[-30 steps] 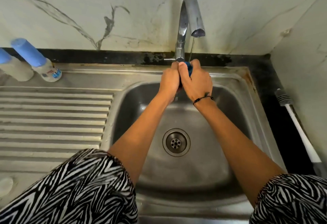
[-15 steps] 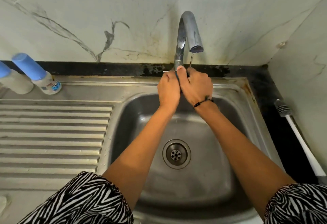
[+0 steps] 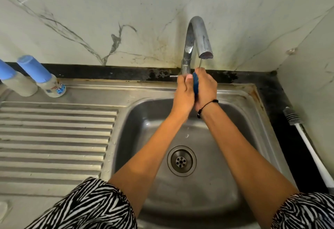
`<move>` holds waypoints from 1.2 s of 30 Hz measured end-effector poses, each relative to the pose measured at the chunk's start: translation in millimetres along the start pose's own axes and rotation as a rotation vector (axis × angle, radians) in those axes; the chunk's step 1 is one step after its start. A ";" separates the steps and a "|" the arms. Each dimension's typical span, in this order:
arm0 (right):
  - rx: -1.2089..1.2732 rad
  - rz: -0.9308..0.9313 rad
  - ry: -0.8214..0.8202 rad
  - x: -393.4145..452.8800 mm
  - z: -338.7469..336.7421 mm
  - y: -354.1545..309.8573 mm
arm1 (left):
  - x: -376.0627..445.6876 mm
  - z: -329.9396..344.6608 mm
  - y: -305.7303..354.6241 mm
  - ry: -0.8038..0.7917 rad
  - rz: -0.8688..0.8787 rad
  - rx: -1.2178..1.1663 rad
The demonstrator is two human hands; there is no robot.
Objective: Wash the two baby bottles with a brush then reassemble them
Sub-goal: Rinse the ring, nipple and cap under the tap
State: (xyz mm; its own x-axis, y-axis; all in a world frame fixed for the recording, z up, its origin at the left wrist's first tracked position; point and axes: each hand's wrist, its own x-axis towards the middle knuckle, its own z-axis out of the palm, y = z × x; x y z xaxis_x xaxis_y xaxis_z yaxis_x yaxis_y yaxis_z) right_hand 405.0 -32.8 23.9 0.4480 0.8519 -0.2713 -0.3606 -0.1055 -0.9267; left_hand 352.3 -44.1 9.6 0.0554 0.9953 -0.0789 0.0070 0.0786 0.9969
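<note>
Since a second ago both hands barely shift. Left hand point(image 3: 183, 93) and right hand point(image 3: 206, 87), fingers curled round a blue part point(image 3: 195, 84) under the tap point(image 3: 197, 37) trickle; rotate it for full rinsing. Bottles point(image 3: 41, 76) wait on worktop.

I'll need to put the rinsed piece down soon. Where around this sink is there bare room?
The ribbed drainboard left of the basin is bare in front of the two bottles. The right strip holds the brush. Under the tap it is crowded: the left hand and right hand hold a blue piece.
</note>
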 end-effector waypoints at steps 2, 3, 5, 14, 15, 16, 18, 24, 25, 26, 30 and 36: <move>0.045 0.078 0.001 1.4 2.0 -7.5 | -4.0 -2.0 -11.6 -0.035 0.152 0.097; 0.053 0.087 -0.007 1.2 2.1 -8.8 | -4.7 -2.1 -14.7 -0.040 0.202 0.152; 0.041 0.079 -0.011 -2.2 0.8 -8.3 | -5.3 -1.6 -10.9 -0.017 0.217 0.211; -0.398 -0.492 0.064 -6.0 -11.2 9.2 | 9.0 -10.3 31.7 -0.125 -0.515 -0.126; -0.435 -0.520 -0.011 -5.1 -15.5 7.6 | 9.5 -15.1 33.4 -0.193 -0.584 -0.148; -0.429 -0.490 -0.088 -4.0 -19.3 5.5 | 10.0 -18.5 34.4 -0.246 -0.621 -0.164; -0.345 -0.351 -0.166 -3.4 -22.0 1.3 | 9.4 -18.8 34.8 -0.287 -0.637 -0.214; -0.293 -0.328 -0.026 -17.4 -10.8 8.6 | 5.4 7.1 21.2 0.028 -0.321 -0.434; -0.271 -0.306 -0.006 -19.4 -10.6 8.9 | 3.5 9.1 18.7 0.029 -0.287 -0.478; -0.271 -0.280 0.005 -19.7 -10.9 9.2 | 2.3 9.7 17.4 0.013 -0.273 -0.537; -0.409 -0.275 0.019 -19.5 -6.5 4.8 | -1.0 3.7 14.5 -0.034 -0.259 -0.723; -0.586 -0.584 -0.009 -9.7 -9.4 -4.8 | -9.6 7.9 8.6 -0.010 -0.160 -0.377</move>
State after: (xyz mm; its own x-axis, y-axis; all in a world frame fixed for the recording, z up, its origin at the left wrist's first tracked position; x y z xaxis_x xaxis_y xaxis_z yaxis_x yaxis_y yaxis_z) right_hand 410.0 -45.4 28.5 0.4235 0.8564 0.2953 0.4137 0.1071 -0.9041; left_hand 359.7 -53.5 18.9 0.0927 0.9684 -0.2315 -0.3497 0.2493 0.9031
